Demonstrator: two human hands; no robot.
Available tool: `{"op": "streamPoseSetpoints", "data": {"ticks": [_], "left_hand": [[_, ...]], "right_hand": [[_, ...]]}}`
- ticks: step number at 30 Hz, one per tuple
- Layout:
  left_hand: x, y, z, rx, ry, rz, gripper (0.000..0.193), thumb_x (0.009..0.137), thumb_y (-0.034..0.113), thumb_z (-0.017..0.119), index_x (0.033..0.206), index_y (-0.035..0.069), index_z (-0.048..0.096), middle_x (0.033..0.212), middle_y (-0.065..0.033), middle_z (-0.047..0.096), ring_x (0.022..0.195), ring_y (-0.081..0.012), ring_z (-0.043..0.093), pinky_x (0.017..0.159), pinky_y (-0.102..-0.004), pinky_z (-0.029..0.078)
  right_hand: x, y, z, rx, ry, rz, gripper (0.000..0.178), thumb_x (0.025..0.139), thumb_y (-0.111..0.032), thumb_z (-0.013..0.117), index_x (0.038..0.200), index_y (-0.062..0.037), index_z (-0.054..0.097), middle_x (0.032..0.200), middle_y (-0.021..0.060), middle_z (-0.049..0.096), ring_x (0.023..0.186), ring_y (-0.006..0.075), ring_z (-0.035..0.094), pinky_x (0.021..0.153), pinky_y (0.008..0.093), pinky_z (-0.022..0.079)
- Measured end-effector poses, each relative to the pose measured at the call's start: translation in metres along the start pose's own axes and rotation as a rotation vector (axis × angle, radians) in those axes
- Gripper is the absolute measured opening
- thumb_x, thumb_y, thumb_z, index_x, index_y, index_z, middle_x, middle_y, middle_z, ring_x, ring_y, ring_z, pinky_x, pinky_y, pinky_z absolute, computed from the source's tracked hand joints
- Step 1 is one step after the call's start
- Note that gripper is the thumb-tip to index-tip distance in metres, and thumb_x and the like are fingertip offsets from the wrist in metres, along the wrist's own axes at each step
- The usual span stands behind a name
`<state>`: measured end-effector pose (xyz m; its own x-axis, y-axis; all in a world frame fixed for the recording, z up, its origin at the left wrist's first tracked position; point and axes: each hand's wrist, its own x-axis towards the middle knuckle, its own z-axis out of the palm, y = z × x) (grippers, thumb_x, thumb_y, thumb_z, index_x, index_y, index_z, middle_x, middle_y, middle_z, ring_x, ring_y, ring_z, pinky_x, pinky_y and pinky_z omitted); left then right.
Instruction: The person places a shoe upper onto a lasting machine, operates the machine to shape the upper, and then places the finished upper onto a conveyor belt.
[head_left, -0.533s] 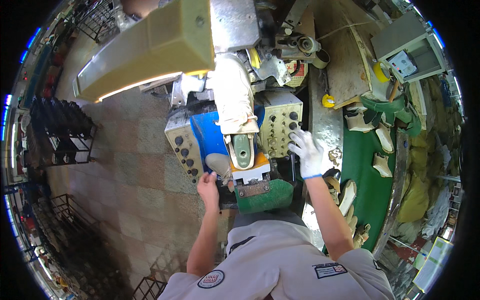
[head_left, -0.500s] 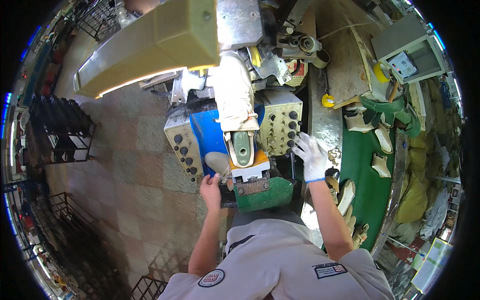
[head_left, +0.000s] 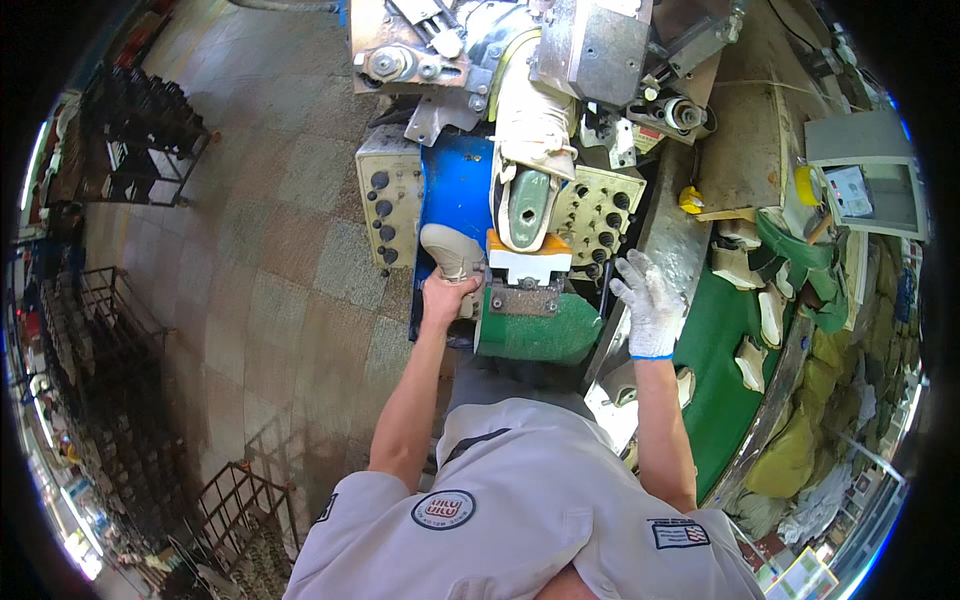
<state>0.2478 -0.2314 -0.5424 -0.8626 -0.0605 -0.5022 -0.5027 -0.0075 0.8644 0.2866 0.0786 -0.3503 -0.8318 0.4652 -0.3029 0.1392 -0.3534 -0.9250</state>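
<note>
In front of me, a cream shoe upper (head_left: 535, 125) on a green last (head_left: 528, 200) sits in a shoemaking machine (head_left: 595, 55), toe pointing away and heel toward me. Its heel end is close to an orange pad on a white block (head_left: 530, 265). My left hand (head_left: 450, 295), bare, is closed around the near end of a beige shoe (head_left: 450, 248) left of that block; part of this shoe is hidden by my fingers. My right hand (head_left: 650, 308), in a white glove, is held with fingers apart beside the machine, above the bench edge, and holds nothing.
Control panels with black knobs (head_left: 387, 210) flank a blue plate (head_left: 455, 185). A green padded part (head_left: 540, 328) juts out toward me. On the right, a green bench surface (head_left: 705, 400) carries several cream uppers (head_left: 750, 362). Racks (head_left: 245, 500) stand on the left floor.
My left hand has closed on the beige shoe. My view has shifted, and the large beige cover with the light strip is out of sight. My right hand stays raised with fingers spread.
</note>
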Motion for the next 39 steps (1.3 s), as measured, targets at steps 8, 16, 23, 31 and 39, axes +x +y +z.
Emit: {"op": "streamPoseSetpoints", "data": {"ticks": [8, 16, 23, 31, 39], "left_hand": [[-0.117, 0.239, -0.106, 0.361, -0.334, 0.201, 0.076, 0.056, 0.013, 0.091, 0.124, -0.004, 0.064, 0.113, -0.0143, 0.073, 0.102, -0.0225, 0.069, 0.092, -0.0355, 0.053], [-0.117, 0.261, -0.019, -0.155, -0.646, 0.194, 0.032, 0.069, 0.016, 0.080, 0.092, -0.006, 0.074, 0.079, -0.0091, 0.072, 0.067, -0.0164, 0.068, 0.067, -0.0283, 0.057], [-0.113, 0.276, 0.084, 0.456, 0.366, 0.816, 0.027, 0.096, 0.018, 0.069, 0.108, -0.007, 0.071, 0.103, -0.0084, 0.072, 0.093, -0.0161, 0.065, 0.085, -0.0294, 0.053], [0.019, 0.254, 0.064, 0.720, 0.138, 0.859, 0.044, 0.088, 0.016, 0.080, 0.126, -0.001, 0.065, 0.124, -0.0128, 0.068, 0.107, -0.0229, 0.061, 0.097, -0.0396, 0.050], [0.041, 0.246, 0.029, 0.821, 0.177, 0.647, 0.044, 0.089, 0.024, 0.076, 0.122, -0.004, 0.069, 0.115, -0.0169, 0.072, 0.099, -0.0224, 0.065, 0.089, -0.0379, 0.052]], "right_hand": [[-0.048, -0.061, 0.067, 0.003, -0.407, 0.034, 0.061, 0.093, -0.027, 0.070, 0.136, 0.0129, 0.052, 0.132, 0.0223, 0.062, 0.115, 0.0287, 0.067, 0.094, 0.0350, 0.056], [-0.048, -0.084, 0.124, 0.907, -0.595, 0.395, 0.044, 0.099, -0.030, 0.062, 0.133, -0.0023, 0.059, 0.124, 0.0126, 0.069, 0.109, 0.0223, 0.068, 0.095, 0.0380, 0.056], [-0.008, -0.074, -0.129, 0.833, -0.230, 0.365, 0.039, 0.095, -0.025, 0.067, 0.125, 0.0010, 0.064, 0.109, 0.0160, 0.074, 0.091, 0.0264, 0.074, 0.083, 0.0400, 0.062], [-0.060, -0.080, -0.487, 0.082, 0.380, 0.488, 0.043, 0.088, -0.039, 0.069, 0.116, -0.0062, 0.072, 0.101, 0.0126, 0.075, 0.082, 0.0256, 0.072, 0.078, 0.0410, 0.058], [-0.056, 0.010, -0.664, -1.305, 0.531, 0.705, 0.086, 0.078, -0.070, 0.071, 0.129, -0.0016, 0.065, 0.132, 0.0249, 0.063, 0.124, 0.0368, 0.059, 0.102, 0.0425, 0.047]]}}
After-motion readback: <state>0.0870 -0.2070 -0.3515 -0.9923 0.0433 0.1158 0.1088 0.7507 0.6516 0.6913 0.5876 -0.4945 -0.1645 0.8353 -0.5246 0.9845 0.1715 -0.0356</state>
